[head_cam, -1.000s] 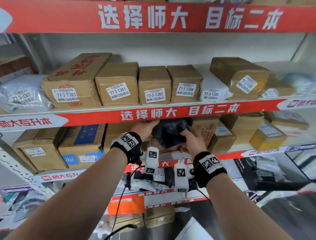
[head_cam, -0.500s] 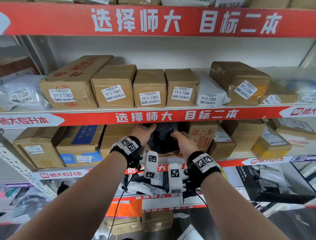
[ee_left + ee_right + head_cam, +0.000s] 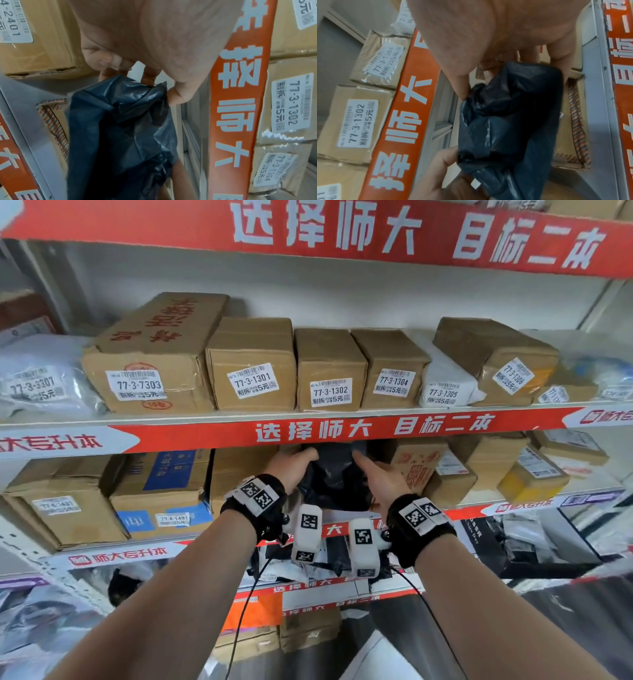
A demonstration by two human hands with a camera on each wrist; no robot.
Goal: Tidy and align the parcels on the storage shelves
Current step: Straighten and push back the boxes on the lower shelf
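Note:
A crumpled black plastic parcel (image 3: 334, 479) sits in a gap on the middle shelf, just under the red shelf strip (image 3: 373, 428). My left hand (image 3: 296, 462) grips its left upper end; in the left wrist view the thumb and fingers (image 3: 145, 79) pinch the black parcel (image 3: 120, 128). My right hand (image 3: 371, 472) holds its right side. In the right wrist view the thumb (image 3: 461, 88) presses the black parcel (image 3: 510, 121) while the fingers curl behind it. The bag's far end is hidden.
A brown box (image 3: 239, 470) stands left of the gap and a red-printed box (image 3: 418, 469) right of it. A flat striped-edge carton (image 3: 576, 121) lies under the bag. Labelled boxes (image 3: 330, 371) line the upper shelf. Soft parcels (image 3: 308, 571) fill the shelf below.
Both hands have carried the black parcel up and deeper into the middle shelf, under the red strip. My view has tilted slightly upward.

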